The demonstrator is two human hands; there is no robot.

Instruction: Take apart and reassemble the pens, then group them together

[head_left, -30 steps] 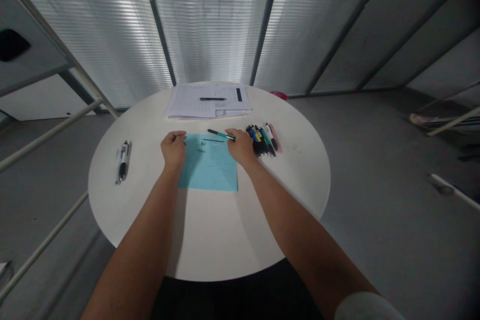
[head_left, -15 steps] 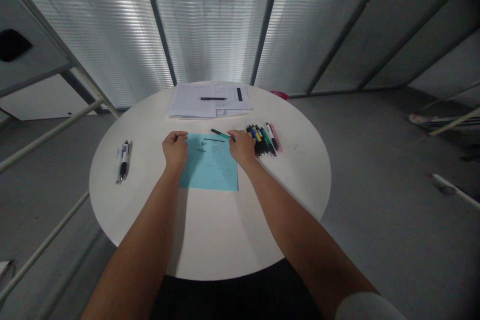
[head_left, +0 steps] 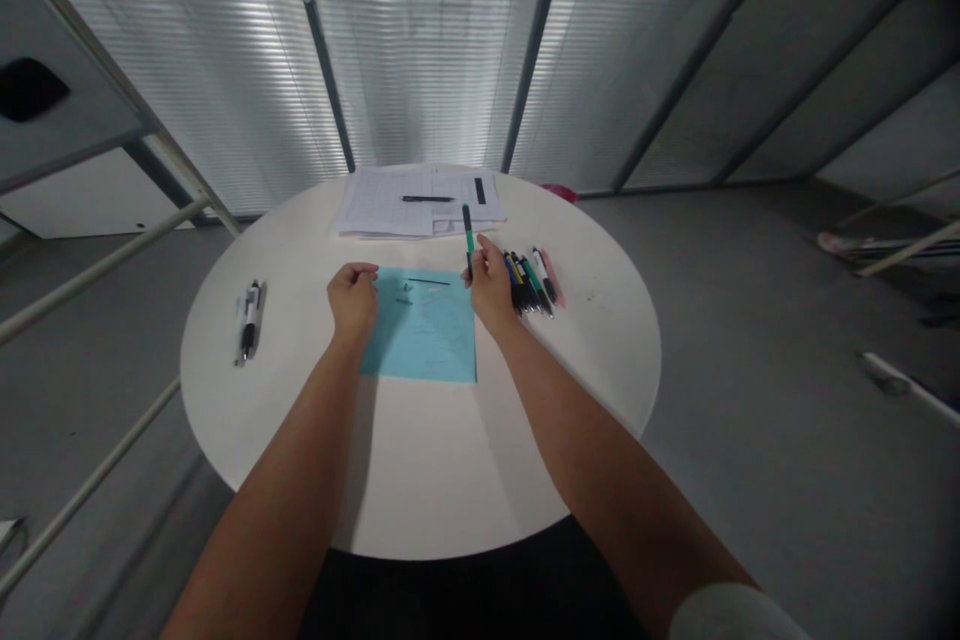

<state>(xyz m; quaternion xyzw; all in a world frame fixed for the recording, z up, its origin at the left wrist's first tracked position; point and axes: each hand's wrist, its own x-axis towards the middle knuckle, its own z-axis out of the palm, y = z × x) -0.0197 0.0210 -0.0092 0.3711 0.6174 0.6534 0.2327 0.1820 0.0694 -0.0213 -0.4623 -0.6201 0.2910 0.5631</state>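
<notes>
A light blue sheet [head_left: 424, 335] with small dark marks lies on the round white table [head_left: 420, 470]. At its upper left corner rests my left hand [head_left: 354, 300], fingers curled; whether they pinch anything beyond the sheet's edge is too small to tell. My right hand [head_left: 491, 288], by the sheet's upper right corner, is closed on a green and black pen [head_left: 469, 230] that points away from me. Just right of that hand lies a row of several pens [head_left: 531, 282], partly hidden by it.
White papers [head_left: 386, 200] with a black pen [head_left: 427, 199] on them lie at the table's far side. A few pens [head_left: 250, 320] lie at the left. Metal rails stand left of the table, and blinds rise behind it.
The green and black pen has swung from lying slantwise leftward to pointing away from me, and my right hand has turned with it. My left hand has barely moved.
</notes>
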